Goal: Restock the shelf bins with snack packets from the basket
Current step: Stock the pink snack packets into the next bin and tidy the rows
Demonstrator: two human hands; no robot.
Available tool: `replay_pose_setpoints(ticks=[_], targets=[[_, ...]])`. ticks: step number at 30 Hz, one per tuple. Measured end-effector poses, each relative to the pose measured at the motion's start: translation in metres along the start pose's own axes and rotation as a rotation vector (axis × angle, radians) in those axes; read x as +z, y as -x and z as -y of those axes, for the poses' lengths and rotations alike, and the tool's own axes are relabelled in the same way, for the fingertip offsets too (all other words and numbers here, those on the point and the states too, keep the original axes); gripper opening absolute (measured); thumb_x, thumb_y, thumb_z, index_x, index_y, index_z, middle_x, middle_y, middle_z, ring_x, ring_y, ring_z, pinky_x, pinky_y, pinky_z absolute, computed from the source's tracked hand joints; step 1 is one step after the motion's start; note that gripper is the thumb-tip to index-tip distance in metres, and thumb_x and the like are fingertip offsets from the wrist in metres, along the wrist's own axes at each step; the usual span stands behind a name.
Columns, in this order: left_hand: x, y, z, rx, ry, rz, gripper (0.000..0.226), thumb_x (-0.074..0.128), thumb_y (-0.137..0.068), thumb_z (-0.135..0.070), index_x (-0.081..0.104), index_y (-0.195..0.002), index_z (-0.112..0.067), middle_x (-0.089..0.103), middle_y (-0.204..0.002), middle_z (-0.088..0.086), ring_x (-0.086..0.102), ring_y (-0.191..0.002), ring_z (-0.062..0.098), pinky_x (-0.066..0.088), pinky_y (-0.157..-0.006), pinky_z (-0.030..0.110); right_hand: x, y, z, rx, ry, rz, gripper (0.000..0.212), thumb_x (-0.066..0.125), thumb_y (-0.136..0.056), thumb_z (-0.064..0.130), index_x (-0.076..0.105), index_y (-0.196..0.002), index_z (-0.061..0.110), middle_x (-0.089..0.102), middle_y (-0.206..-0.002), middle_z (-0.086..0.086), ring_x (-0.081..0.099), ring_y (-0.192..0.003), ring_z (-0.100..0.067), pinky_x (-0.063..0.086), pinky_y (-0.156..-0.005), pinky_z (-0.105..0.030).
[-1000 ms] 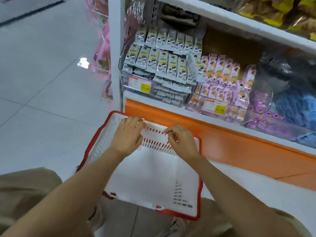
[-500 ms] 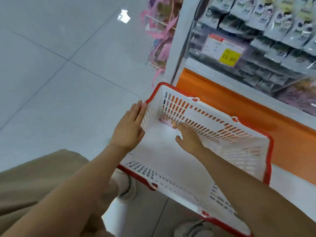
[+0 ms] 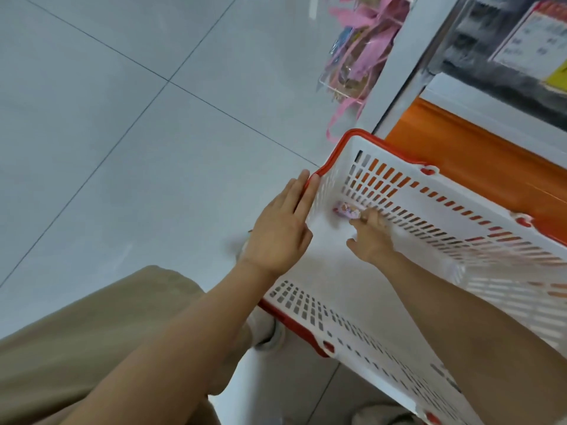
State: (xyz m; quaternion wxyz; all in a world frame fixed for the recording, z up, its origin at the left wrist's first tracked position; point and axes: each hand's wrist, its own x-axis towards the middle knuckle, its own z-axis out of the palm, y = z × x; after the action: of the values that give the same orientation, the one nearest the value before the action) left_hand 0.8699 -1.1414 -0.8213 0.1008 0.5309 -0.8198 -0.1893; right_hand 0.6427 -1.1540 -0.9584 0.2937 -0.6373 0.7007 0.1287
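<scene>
Pink-purple snack packet (image 3: pixel 346 210), small, in white basket (image 3: pixel 331 265) corner.

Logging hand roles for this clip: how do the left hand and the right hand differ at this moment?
The left hand lies flat, fingers straight, against the outside of the basket; the right hand reaches inside with curled fingers. The right hand's fingertips meet the pink snack packet; the left hand touches no packet. Whether the right hand grips it is unclear. Both are bare, at the basket's same end.
</scene>
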Motion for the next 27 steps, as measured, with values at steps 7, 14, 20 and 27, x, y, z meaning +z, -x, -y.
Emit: replay_pose_setpoints(ticks=[7, 14, 20, 27], targets=[[0.001, 0.0, -0.001, -0.006, -0.042, 0.011, 0.077, 0.053, -0.092, -0.016, 0.012, -0.157, -0.012, 0.016, -0.163, 0.008, 0.027, -0.146, 0.028, 0.037, -0.113, 0.039, 0.009, 0.022, -0.002, 0.012, -0.107, -0.045, 0.043, 0.06, -0.093, 0.024, 0.056, -0.134, 0.011, 0.031, -0.141, -0.014, 0.046, -0.121, -0.033, 0.034, -0.11, -0.037], [-0.005, -0.001, -0.009, -0.023, -0.115, 0.05, 0.077, 0.049, -0.093, -0.019, 0.008, -0.157, -0.014, 0.012, -0.164, 0.008, 0.027, -0.146, 0.03, 0.04, -0.107, 0.041, -0.002, 0.073, -0.013, -0.005, -0.338, -0.281, 0.022, 0.058, -0.093, 0.01, 0.071, -0.111, 0.012, 0.052, -0.12, -0.016, 0.053, -0.108, -0.035, 0.04, -0.091, -0.028], [-0.011, 0.0, -0.021, -0.113, -0.265, 0.139, 0.084, 0.048, -0.092, -0.014, -0.008, -0.156, -0.015, -0.006, -0.165, 0.004, 0.015, -0.149, 0.028, 0.041, -0.103, 0.038, -0.045, 0.135, -0.031, -0.182, -0.383, -0.508, 0.022, 0.062, -0.086, -0.001, 0.074, -0.098, 0.014, 0.058, -0.103, -0.009, 0.056, -0.092, -0.023, 0.049, -0.079, -0.028], [-0.032, -0.005, -0.095, -0.02, -0.354, 0.058, 0.075, 0.046, -0.099, -0.024, -0.001, -0.156, -0.01, -0.007, -0.164, 0.01, 0.0, -0.151, 0.029, 0.007, -0.123, 0.044, -0.104, 0.224, -0.057, -0.141, -0.503, -0.757, 0.023, 0.061, -0.086, -0.002, 0.076, -0.094, 0.015, 0.06, -0.105, 0.0, 0.054, -0.096, -0.009, 0.047, -0.082, -0.02]])
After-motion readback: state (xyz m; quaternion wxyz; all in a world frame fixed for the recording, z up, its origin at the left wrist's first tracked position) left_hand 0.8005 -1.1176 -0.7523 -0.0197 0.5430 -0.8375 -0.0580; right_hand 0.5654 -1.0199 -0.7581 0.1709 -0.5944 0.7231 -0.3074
